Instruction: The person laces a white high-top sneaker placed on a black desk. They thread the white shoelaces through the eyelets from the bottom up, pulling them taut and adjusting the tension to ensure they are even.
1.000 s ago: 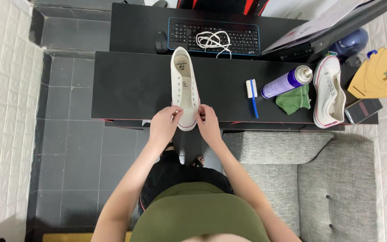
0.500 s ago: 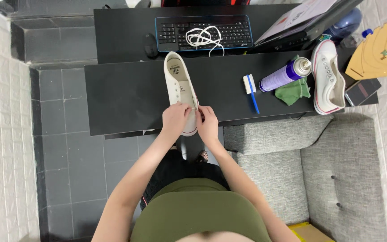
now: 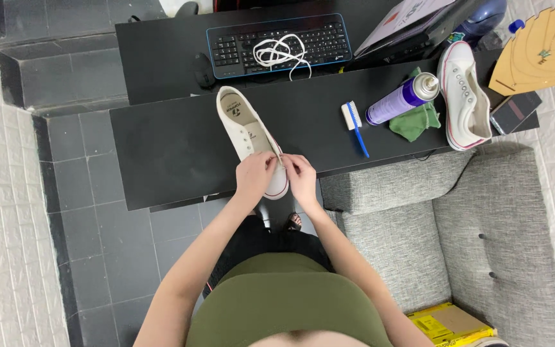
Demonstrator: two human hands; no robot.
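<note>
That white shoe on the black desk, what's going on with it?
A person has both hands on a white sneaker lying on a black desk. The left hand and right hand meet at its toe end, near the desk's front edge. A loose white lace lies on a keyboard behind. To the right are a small brush, a spray can, a green cloth and a second sneaker.

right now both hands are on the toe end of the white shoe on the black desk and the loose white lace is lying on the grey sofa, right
Not quite. The head view shows the loose white lace lying on the keyboard, not on the grey sofa. The rest holds: the left hand and right hand are both on the toe end of the white shoe on the black desk.
</note>
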